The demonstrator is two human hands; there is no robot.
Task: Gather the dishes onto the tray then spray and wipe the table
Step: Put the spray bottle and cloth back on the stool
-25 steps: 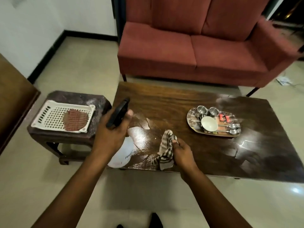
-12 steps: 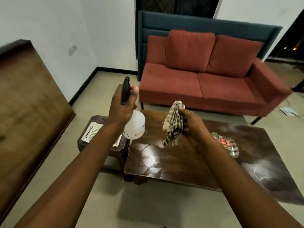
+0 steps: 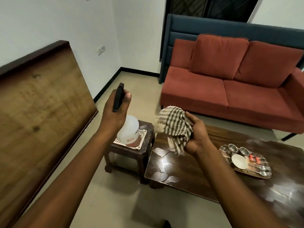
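Note:
My left hand (image 3: pixel 116 111) grips the black trigger head of a white spray bottle (image 3: pixel 129 131), held in the air above the small side table. My right hand (image 3: pixel 196 134) holds a bunched striped cloth (image 3: pixel 175 127) above the left end of the dark wooden coffee table (image 3: pixel 189 176), whose top shows wet streaks. At the table's right end stands a metal tray (image 3: pixel 266 176) carrying a white bowl (image 3: pixel 239 160), small steel cups (image 3: pixel 232 147), spoons (image 3: pixel 263 170) and red packets (image 3: pixel 254 157).
A small dark side table (image 3: pixel 148 127) holds a white slotted basket (image 3: pixel 143 134) with a reddish mat. A red sofa (image 3: pixel 230 83) stands behind the coffee table. A large wooden board (image 3: pixel 37 102) leans at the left. Bare tiled floor lies around the tables.
Both hands have lifted off the coffee table with the bottle and cloth, and the view has raised and swung left. The tray and dishes stay put.

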